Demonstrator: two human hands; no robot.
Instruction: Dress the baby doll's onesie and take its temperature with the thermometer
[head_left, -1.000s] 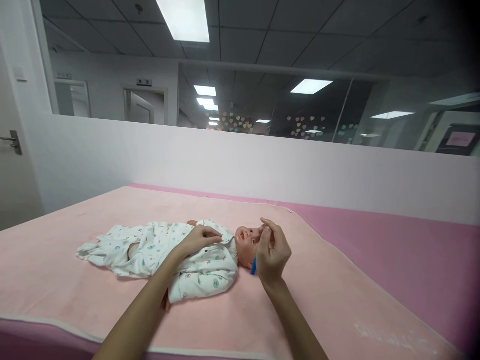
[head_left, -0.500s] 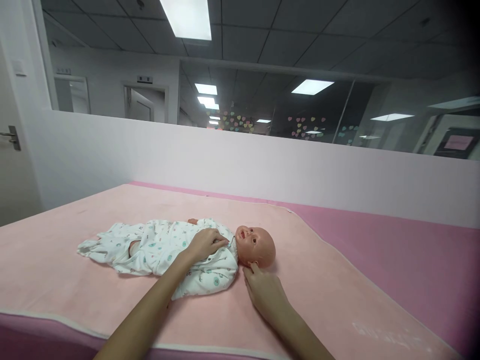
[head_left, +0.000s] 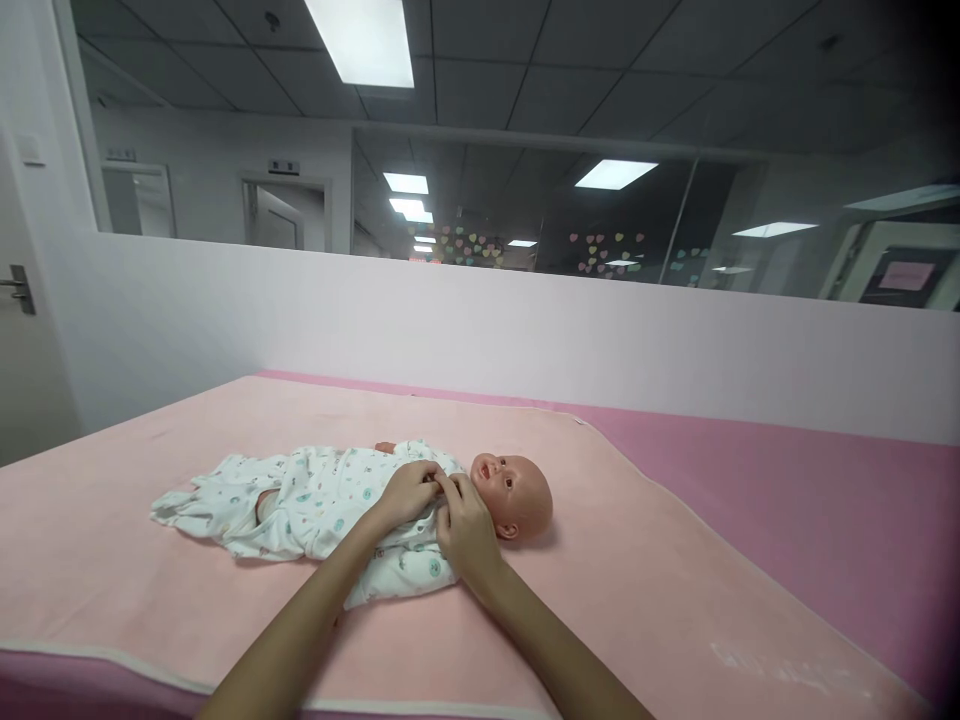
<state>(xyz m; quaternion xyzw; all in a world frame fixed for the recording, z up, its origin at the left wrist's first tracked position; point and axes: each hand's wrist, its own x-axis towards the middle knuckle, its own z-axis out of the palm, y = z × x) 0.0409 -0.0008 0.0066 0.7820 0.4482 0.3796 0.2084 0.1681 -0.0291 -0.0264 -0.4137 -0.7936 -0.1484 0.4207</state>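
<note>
A baby doll [head_left: 517, 492] lies on its back on a light pink blanket [head_left: 637, 580], head to the right. It wears a white printed romper [head_left: 315, 500]. My left hand [head_left: 409, 492] rests on the doll's chest, fingers pinching the romper's collar. My right hand [head_left: 465, 530] sits beside it, fingers also on the collar fabric just below the doll's chin. The two hands touch each other at the neckline.
The blanket covers a darker pink mattress [head_left: 825, 500] set against a white half wall [head_left: 525, 330] with glass above. A door with a handle [head_left: 19, 290] stands at the far left. The blanket's near edge [head_left: 112, 655] runs close to me.
My right hand dropped from beside the doll's face, where it held something blue, passed below the head, and now grips the collar next to my left hand. The blue thing is out of sight.
</note>
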